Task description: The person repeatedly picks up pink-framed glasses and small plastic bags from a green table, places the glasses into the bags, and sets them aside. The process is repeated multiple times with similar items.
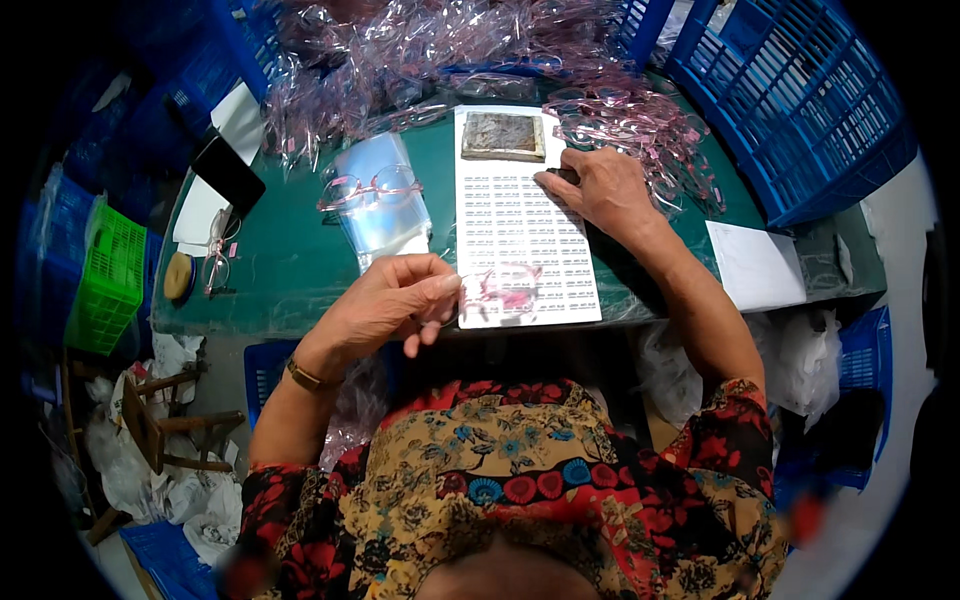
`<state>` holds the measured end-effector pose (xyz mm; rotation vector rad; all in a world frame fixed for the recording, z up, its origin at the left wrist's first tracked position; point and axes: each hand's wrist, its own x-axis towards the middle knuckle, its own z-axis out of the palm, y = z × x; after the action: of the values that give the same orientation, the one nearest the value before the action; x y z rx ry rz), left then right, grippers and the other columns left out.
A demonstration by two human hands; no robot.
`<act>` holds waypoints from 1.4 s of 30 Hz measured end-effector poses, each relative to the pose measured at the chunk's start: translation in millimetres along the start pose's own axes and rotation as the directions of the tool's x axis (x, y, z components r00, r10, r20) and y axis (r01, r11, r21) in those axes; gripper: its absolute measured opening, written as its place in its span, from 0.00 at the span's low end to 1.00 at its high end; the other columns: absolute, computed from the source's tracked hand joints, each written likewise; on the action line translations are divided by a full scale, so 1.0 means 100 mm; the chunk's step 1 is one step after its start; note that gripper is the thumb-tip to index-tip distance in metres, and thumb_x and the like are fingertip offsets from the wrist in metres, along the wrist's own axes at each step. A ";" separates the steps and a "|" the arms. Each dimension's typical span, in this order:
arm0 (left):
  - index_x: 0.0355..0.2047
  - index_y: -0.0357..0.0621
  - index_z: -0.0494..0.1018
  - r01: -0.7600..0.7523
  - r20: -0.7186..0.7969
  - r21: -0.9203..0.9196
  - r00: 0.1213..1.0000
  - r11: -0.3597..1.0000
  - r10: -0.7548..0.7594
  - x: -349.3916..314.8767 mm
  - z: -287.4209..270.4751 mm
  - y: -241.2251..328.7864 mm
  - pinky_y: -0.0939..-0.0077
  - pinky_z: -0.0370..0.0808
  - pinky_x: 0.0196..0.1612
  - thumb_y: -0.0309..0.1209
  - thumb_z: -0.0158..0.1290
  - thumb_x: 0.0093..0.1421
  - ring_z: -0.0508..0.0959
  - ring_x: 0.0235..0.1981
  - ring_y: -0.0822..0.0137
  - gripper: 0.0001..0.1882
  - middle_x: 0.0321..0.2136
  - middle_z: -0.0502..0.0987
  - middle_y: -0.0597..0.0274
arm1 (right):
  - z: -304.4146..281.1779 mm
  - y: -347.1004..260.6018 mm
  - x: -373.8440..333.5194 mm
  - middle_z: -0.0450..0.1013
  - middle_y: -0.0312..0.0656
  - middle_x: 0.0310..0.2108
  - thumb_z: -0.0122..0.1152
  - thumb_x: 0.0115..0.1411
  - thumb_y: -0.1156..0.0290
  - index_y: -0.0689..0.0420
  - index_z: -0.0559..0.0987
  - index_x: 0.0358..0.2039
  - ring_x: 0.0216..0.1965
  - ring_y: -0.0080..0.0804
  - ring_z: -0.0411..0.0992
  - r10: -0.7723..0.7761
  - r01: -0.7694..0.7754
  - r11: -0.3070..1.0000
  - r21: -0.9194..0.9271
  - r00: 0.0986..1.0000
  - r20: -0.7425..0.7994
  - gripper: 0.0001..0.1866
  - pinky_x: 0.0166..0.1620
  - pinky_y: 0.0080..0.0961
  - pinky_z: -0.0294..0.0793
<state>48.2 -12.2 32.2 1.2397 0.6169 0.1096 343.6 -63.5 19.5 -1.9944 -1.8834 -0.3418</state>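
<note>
Clearly, the relation that counts here lies close to the table's near edge: the pink-framed spectacles (510,297) sit just right of the left hand (398,295), over the near end of the white label sheet (525,235). Their long axis runs roughly side to side, across the sheet, whose own length stretches from the near edge of the green table (290,275) toward its far edge. The left hand is the nearer one — its thumb and forefinger pinch the spectacles at their left end, the other fingers loosely curled; blur hides the exact grip.

The right hand (608,190) is farther off, at the sheet's right edge beside the dark block (503,136), with the spectacles lying from it toward the near edge and leftward. Its thumb and forefinger are slightly parted — whether they hold a label cannot be told. Left of the sheet, a second pair of spectacles (371,188) rests on clear packets (385,228).
</note>
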 end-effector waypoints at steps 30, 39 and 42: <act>0.43 0.27 0.73 -0.010 0.131 -0.215 0.991 0.977 0.039 0.08 -0.16 -0.12 0.83 0.80 0.17 0.36 0.51 0.63 0.81 0.30 0.67 0.19 0.32 0.78 0.53 | -0.37 -1.08 -0.47 0.67 0.51 0.13 0.64 0.53 0.53 0.62 0.76 0.18 0.17 0.48 0.71 -0.073 -0.028 0.895 0.445 0.976 0.208 0.23 0.22 0.36 0.68; 0.45 0.25 0.72 -0.032 0.169 -0.227 0.983 0.973 0.072 0.08 -0.18 -0.11 0.82 0.80 0.18 0.36 0.50 0.63 0.82 0.31 0.65 0.20 0.33 0.78 0.49 | -0.42 -1.08 -0.45 0.67 0.52 0.13 0.64 0.54 0.53 0.62 0.78 0.20 0.16 0.44 0.71 -0.038 -0.124 0.857 0.500 0.953 0.301 0.22 0.22 0.34 0.67; 0.45 0.26 0.72 -0.039 0.172 -0.221 0.982 0.974 0.078 0.09 -0.19 -0.11 0.83 0.81 0.18 0.36 0.50 0.64 0.82 0.31 0.65 0.21 0.34 0.78 0.48 | -0.46 -1.10 -0.46 0.67 0.52 0.12 0.64 0.54 0.53 0.62 0.79 0.20 0.15 0.42 0.71 -0.023 -0.167 0.843 0.511 0.938 0.346 0.22 0.21 0.33 0.67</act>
<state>43.1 3.6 15.1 1.0423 0.3995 0.1098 234.9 -120.6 52.8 -1.7945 -1.8145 0.5404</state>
